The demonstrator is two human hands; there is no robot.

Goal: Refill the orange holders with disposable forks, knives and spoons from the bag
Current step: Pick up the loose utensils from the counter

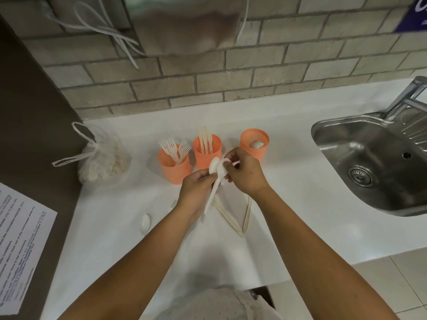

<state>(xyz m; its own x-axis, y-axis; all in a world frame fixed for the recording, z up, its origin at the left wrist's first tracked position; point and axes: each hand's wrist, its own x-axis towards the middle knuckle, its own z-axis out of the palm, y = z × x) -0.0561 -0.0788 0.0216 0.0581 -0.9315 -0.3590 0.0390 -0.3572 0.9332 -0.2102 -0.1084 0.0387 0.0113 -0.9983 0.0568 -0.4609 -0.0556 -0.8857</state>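
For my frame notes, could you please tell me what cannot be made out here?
Head view:
Bag: cloudy plastic blurs its contents.
Spoons: left hand and right hand cover them; count unclear.
Fork on counter: left forearm hides its handle.
Paper: print too blurred to read.
Tap: cut off by right edge.

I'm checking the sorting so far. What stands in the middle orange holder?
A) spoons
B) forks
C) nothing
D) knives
D: knives stand upright in the middle holder, while the forks are in the left holder.
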